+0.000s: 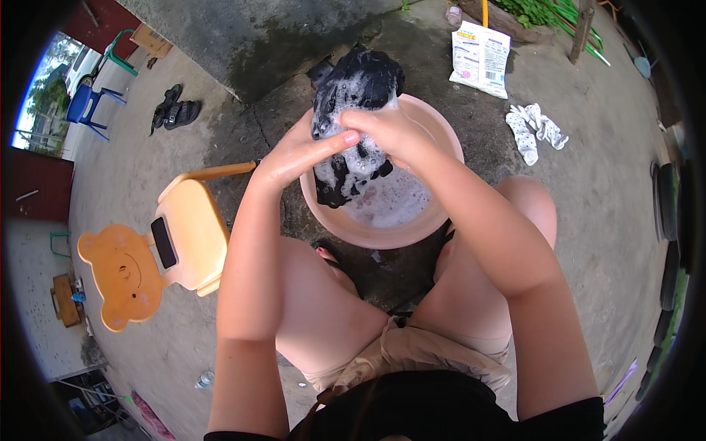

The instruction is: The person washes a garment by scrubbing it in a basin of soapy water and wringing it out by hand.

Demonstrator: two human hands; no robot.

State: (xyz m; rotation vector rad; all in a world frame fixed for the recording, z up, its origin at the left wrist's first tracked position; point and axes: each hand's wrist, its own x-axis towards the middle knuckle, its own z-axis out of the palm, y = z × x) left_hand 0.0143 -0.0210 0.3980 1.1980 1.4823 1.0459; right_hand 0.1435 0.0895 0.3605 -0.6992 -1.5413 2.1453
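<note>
Between both hands I grip a black wet cloth item (367, 71) streaked with white suds; its exact kind cannot be told. My left hand (300, 149) holds it from the left side, thumb laid across the foam. From the right, my right hand (386, 129) grips the same cloth, its thumb close to the left thumb. The fingers behind the cloth are hidden. Below it stands a pale pink plastic basin (353, 238) on the ground between my feet, with foamy water (397, 201) inside.
To the left is a yellow bear-shaped child's chair (193, 220) with a black phone (164, 242) on its seat. Spotted white socks (524, 140) and a printed plastic packet (480, 60) lie at right. Dark sandals (179, 113) rest near a concrete block (237, 44).
</note>
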